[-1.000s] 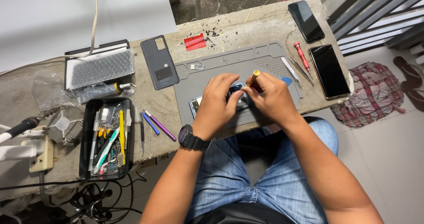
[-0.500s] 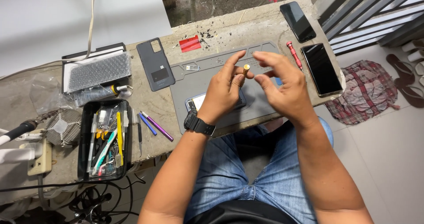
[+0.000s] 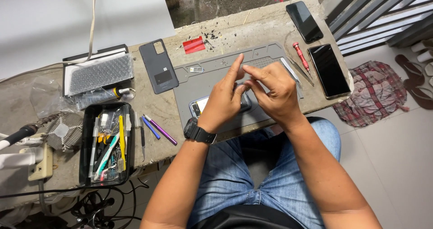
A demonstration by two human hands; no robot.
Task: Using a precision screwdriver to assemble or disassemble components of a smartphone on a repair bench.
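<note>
Grey mat (image 3: 205,78): both hands (image 3: 252,91) meet over opened phone (image 3: 200,106).

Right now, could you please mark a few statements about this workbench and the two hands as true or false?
1. Both hands, left hand and right hand, are over the grey work mat. True.
2. The wristwatch is on the right wrist. False: it is on the left.
3. The red screwdriver lies between two dark phones, one behind it, one beside it. True.
4. The black tool tray sits right of the mat. False: it sits left of it.
</note>
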